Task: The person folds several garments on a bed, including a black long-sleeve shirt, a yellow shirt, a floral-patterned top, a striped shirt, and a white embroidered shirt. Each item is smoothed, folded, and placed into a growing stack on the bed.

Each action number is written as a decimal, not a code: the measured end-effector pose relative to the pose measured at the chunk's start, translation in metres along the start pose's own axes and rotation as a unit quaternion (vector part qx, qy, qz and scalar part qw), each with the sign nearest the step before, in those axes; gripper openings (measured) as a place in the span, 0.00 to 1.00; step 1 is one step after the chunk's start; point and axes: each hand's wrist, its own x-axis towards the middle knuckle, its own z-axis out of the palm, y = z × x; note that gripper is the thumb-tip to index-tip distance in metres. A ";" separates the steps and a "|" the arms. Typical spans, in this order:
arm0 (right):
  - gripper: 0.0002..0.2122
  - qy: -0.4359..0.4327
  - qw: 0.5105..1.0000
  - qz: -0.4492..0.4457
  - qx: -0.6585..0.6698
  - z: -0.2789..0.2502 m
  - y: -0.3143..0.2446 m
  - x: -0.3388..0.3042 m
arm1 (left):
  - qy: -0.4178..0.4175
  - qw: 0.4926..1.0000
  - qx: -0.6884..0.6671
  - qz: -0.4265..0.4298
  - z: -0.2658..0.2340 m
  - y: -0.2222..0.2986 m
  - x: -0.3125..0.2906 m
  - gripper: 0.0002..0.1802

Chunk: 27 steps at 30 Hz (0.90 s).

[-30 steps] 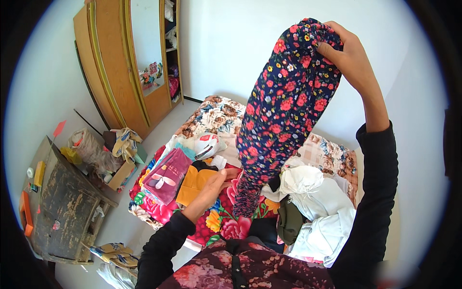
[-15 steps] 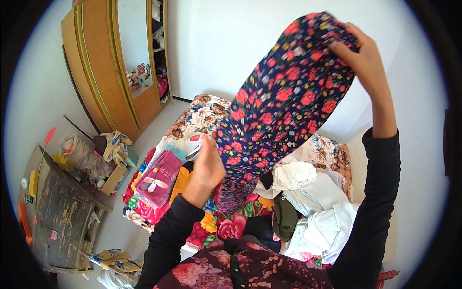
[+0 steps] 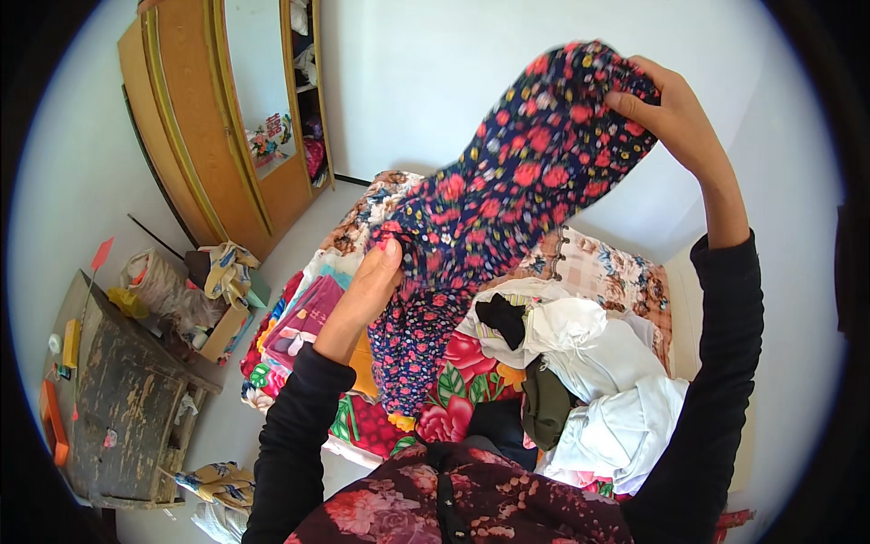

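Diagonally holding out a navy floral garment (image 3: pixel 512 177) above the bed (image 3: pixel 625 272).
Gripping its top edge in the right hand (image 3: pixel 675 113), a bunched fold in the left hand (image 3: pixel 372 281); dangling its lower edge over the red floral blanket (image 3: pixel 446 421), with open room toward the white wall (image 3: pixel 426 82).

The print of the navy floral garment (image 3: pixel 535 168) is blurred across its middle. Most fingers of the left hand (image 3: pixel 370 279) and some of the right hand (image 3: pixel 678 116) are hidden by its fabric. The purple towel (image 3: pixel 310 310) is partly covered by the left forearm; the wardrobe (image 3: pixel 192 127) is cut off by the upper edge.
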 end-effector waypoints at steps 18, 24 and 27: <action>0.18 -0.051 0.998 0.048 -0.005 -0.024 -0.023 0.017 | -0.130 0.980 -0.148 0.005 -0.011 -0.004 0.000 0.18; 0.21 -0.059 0.997 0.053 0.020 -0.037 -0.032 0.024 | -0.149 0.972 -0.182 -0.028 -0.025 -0.015 -0.020 0.16; 0.23 -0.022 0.998 0.057 -0.005 -0.055 -0.040 0.027 | -0.155 0.964 -0.214 0.020 -0.023 -0.013 -0.026 0.14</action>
